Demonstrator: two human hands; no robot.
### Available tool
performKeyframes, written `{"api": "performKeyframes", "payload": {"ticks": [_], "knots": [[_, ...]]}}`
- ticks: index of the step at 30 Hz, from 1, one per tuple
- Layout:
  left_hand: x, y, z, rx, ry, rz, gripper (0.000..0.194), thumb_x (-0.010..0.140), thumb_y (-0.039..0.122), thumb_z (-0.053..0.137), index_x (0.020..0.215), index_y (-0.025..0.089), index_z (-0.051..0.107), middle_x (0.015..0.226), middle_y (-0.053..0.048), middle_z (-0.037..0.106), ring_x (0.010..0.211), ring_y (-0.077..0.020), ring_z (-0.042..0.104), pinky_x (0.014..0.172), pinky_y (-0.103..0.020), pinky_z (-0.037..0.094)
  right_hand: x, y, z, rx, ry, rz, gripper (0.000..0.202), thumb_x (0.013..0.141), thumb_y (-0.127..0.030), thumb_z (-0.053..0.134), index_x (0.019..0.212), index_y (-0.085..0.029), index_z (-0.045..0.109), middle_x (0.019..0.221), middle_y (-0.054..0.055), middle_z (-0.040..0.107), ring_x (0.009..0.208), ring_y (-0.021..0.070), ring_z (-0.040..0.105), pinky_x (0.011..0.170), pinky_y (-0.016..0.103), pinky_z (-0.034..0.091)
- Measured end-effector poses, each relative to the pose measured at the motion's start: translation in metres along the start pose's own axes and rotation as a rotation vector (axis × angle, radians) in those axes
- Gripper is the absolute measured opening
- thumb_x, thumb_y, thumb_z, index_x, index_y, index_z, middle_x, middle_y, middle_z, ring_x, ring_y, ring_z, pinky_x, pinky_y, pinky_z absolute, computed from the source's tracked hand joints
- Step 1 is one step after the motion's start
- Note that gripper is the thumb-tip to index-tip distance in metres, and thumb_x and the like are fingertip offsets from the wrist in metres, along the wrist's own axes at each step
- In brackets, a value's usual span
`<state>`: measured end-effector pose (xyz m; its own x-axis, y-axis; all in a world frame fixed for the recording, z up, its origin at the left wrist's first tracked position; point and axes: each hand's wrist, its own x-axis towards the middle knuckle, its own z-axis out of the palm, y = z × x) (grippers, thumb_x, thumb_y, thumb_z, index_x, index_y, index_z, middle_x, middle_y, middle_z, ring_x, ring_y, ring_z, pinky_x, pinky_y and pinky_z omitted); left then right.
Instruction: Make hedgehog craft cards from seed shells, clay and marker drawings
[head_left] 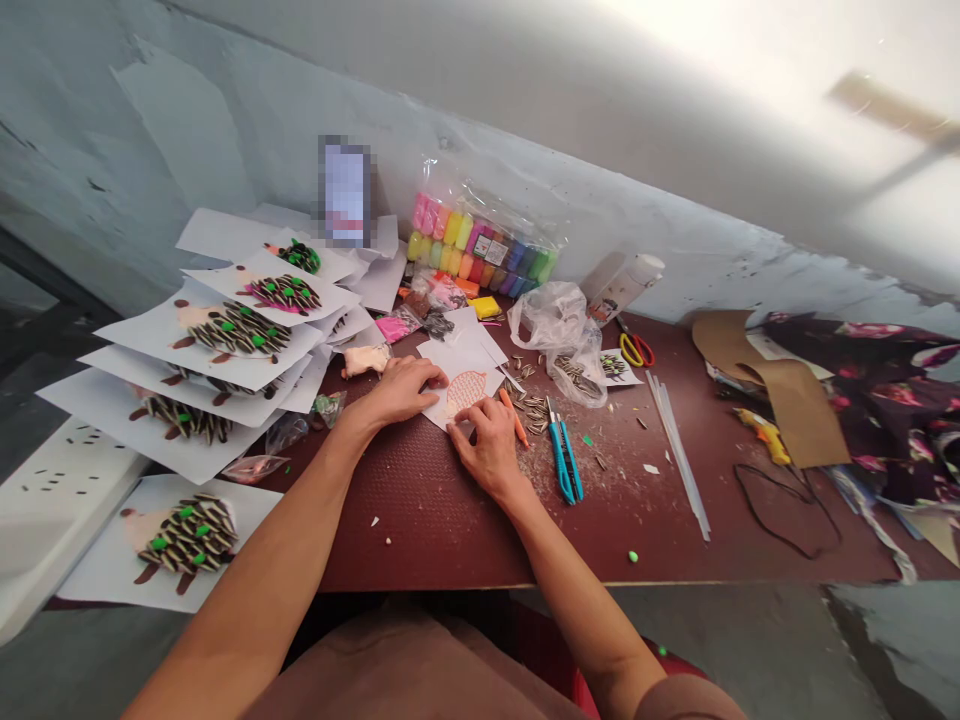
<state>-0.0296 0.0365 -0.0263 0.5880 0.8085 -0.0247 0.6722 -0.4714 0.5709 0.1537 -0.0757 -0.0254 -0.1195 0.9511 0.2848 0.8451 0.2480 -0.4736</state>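
A sheet of white paper [442, 352] lies before me, bearing a peach-orange oval clay shape [468, 388] with a scored, textured surface. My left hand [405, 390] rests on the sheet's left edge, fingers stretched out and apart, gripping nothing. Over the lower part of the clay shape, my right hand [487, 440] has its fingers bent and drawn together at the tips; whatever is between them is hidden. An orange pen-like tool [514, 418] lies right beside that hand. Loose striped sunflower seeds [534, 410] are scattered just beyond it.
Sheets with seed-covered hedgehogs [234, 328] are piled at left. Behind are packs of coloured clay [480, 250] and a white bottle [628, 285]. Rightward lie a teal utility knife [564, 455], scissors [636, 348], glue sticks [679, 455], a yellow glue gun [763, 435] and patterned cloth [885, 400].
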Motion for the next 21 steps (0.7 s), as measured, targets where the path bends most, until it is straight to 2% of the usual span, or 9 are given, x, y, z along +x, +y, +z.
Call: {"api": "performKeyframes", "payload": {"ticks": [5, 9, 12, 16, 21], "knots": [[0.0, -0.002, 0.001, -0.01, 0.017, 0.012, 0.032, 0.08, 0.025, 0.058, 0.107, 0.024, 0.075, 0.113, -0.005, 0.075, 0.108, -0.0282, 0.06, 0.096, -0.042, 0.042, 0.005, -0.002, 0.003, -0.056, -0.033, 0.059, 0.009, 0.094, -0.025, 0.065, 0.086, -0.021, 0.068, 0.089, 0.005, 0.062, 0.089, 0.0221, 0.057, 0.084, 0.037, 0.041], [0.0, -0.001, 0.0, -0.014, 0.009, 0.009, 0.032, 0.08, 0.024, 0.057, 0.107, 0.024, 0.074, 0.113, -0.005, 0.075, 0.108, -0.0278, 0.06, 0.096, -0.042, 0.042, 0.005, -0.003, 0.003, -0.035, -0.03, 0.048, 0.012, 0.095, -0.021, 0.062, 0.084, -0.021, 0.066, 0.089, 0.005, 0.062, 0.088, 0.0215, 0.056, 0.083, 0.037, 0.04], [0.0, 0.001, -0.002, -0.014, -0.011, -0.004, 0.033, 0.08, 0.023, 0.058, 0.108, 0.023, 0.074, 0.115, -0.006, 0.074, 0.11, -0.0287, 0.06, 0.097, -0.042, 0.041, 0.003, 0.0, -0.001, 0.119, 0.044, 0.056, 0.014, 0.095, -0.02, 0.059, 0.082, -0.02, 0.062, 0.085, 0.003, 0.061, 0.084, 0.0198, 0.056, 0.081, 0.035, 0.042], [0.0, 0.002, -0.003, -0.016, -0.02, -0.006, 0.033, 0.08, 0.024, 0.057, 0.108, 0.023, 0.074, 0.114, -0.006, 0.074, 0.11, -0.0289, 0.06, 0.096, -0.043, 0.041, 0.004, 0.007, -0.008, 0.34, 0.189, 0.15, 0.017, 0.096, -0.024, 0.056, 0.079, -0.021, 0.059, 0.079, 0.001, 0.055, 0.074, 0.0169, 0.052, 0.074, 0.031, 0.043], [0.0, 0.001, -0.002, -0.018, -0.01, -0.002, 0.032, 0.08, 0.024, 0.058, 0.107, 0.023, 0.074, 0.112, -0.006, 0.075, 0.108, -0.0288, 0.06, 0.096, -0.043, 0.041, 0.005, 0.012, -0.014, 0.363, 0.265, 0.204, 0.018, 0.097, -0.03, 0.054, 0.083, -0.021, 0.061, 0.085, 0.002, 0.056, 0.077, 0.017, 0.052, 0.072, 0.03, 0.044]]}}
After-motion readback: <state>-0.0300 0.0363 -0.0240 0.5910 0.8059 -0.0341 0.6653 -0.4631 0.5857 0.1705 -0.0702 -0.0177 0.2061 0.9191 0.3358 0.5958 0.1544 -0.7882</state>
